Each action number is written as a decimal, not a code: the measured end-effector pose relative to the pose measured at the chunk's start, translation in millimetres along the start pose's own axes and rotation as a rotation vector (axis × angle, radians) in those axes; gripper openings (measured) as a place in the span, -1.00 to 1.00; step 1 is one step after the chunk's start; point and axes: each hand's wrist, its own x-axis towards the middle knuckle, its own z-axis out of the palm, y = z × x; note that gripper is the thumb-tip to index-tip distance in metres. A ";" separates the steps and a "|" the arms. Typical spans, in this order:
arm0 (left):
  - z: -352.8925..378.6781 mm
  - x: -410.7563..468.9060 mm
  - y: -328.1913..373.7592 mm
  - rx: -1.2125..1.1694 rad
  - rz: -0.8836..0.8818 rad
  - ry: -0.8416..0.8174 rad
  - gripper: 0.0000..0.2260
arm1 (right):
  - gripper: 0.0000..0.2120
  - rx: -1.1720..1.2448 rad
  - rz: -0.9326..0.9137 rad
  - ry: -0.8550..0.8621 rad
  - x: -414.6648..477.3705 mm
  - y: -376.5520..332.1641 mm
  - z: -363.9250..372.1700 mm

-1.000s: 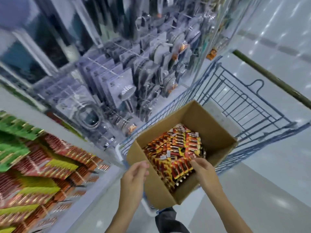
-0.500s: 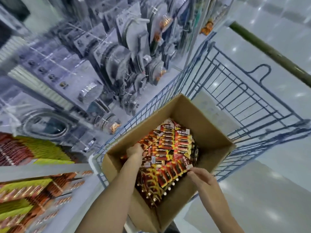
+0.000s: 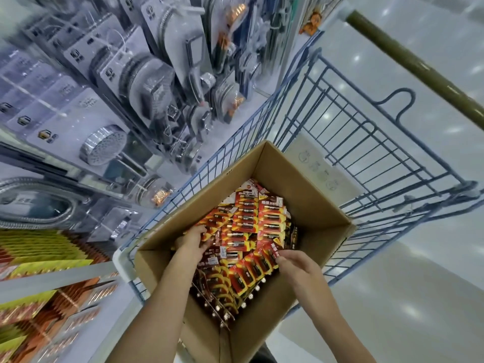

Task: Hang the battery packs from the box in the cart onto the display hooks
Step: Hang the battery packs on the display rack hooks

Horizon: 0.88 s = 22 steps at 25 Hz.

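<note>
Cardboard box [image 3: 317, 205]: brown, with its top open, standing in the near end of the cart at the centre of the frame. Its near corner runs down to the bottom edge.
Cart [image 3: 372, 153]: a blue wire basket stretching from the centre toward the right edge. The box sits against its left wall, and a pale panel with faint round marks shows just beyond the box's far side.
Cart handle [image 3: 419, 66]: a dull green bar slanting across the upper right corner.
Battery packs [image 3: 251, 221]: red, orange and yellow cards lying in overlapping rows across the bottom of the box, all of them inside it.
Left hand [image 3: 192, 239]: reaches in from the lower centre to the left side of the pile, with its fingers curled over the packs and gripping them.
Right hand [image 3: 296, 263]: at the right side of the pile, near the box's right wall. Its thumb and fingertips pinch the corner of a pack in one of the nearer rows.
Display rack [image 3: 39, 260]: at the lower left of the frame, holding blurred rows of yellow-green and red-orange packs. The hooks themselves are too smeared to make out.
Shower heads [image 3: 103, 144]: chrome, in clear packaging, hanging across the upper left.
Floor [image 3: 406, 297]: pale and glossy with spots of reflected light, at the right of the frame.
</note>
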 end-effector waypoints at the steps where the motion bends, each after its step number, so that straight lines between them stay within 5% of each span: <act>1: -5.9 -24.1 1.8 -0.051 -0.021 -0.055 -0.53 | -0.85 0.017 0.003 -0.003 8.3 -2.8 0.3; 6: -53.2 -130.8 -5.5 0.048 -0.062 -0.281 -0.64 | -0.79 -0.065 0.015 0.056 71.5 -25.3 4.8; 11: -93.9 -156.3 -19.8 0.217 0.070 -0.419 -0.40 | -0.87 -0.162 0.090 0.102 128.6 -31.4 19.8; 17: -104.7 -163.1 -22.5 0.182 0.161 -0.463 -0.47 | -0.04 -0.436 0.188 0.151 186.3 -11.5 44.8; 22: -107.2 -165.7 -21.2 0.041 0.161 -0.449 -0.56 | 0.05 -0.684 0.161 0.259 196.1 -12.1 54.3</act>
